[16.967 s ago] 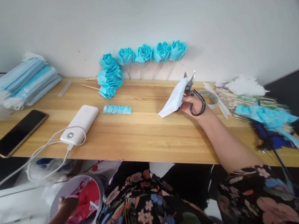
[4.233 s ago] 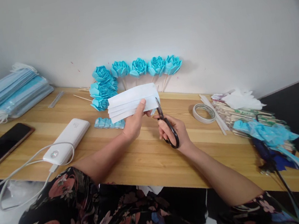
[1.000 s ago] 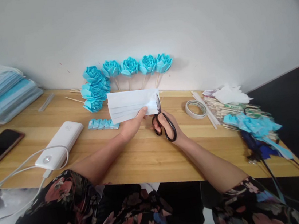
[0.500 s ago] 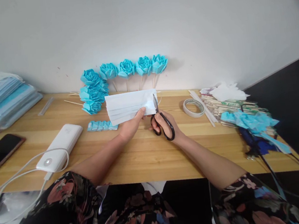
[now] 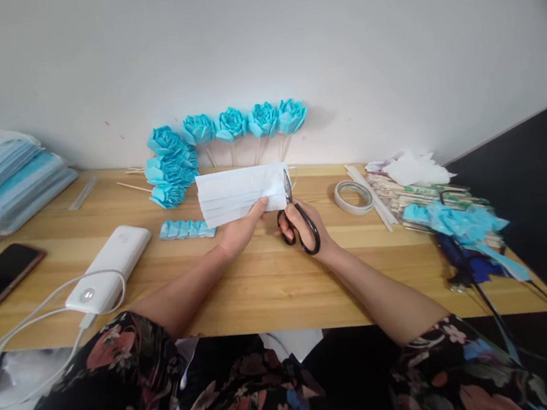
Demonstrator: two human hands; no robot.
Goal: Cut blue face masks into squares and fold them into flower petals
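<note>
A pale face mask (image 5: 236, 190) with pleats is held up above the table, its lower edge pinched by my left hand (image 5: 243, 231) with the thumb on top. My right hand (image 5: 313, 230) grips black-handled scissors (image 5: 314, 234), their blades pointing away from me along the mask's right edge. Behind the mask, a row of blue flowers (image 5: 231, 125) on thin sticks leans against the wall, and more blue flowers (image 5: 171, 168) are heaped to the left. A folded light-blue strip (image 5: 186, 229) lies just left of my left hand.
A roll of tape (image 5: 353, 198) and white strips sit right of my hands, beside a pile of sticks and blue scraps (image 5: 462, 220). To the left are a cabled white power bank (image 5: 110, 267), a phone (image 5: 2, 284) and a stack of face masks (image 5: 6, 183).
The mask and both hands have shifted slightly to the right. The scissors have moved with them, and their blades now lie closer to the mask's right edge.
</note>
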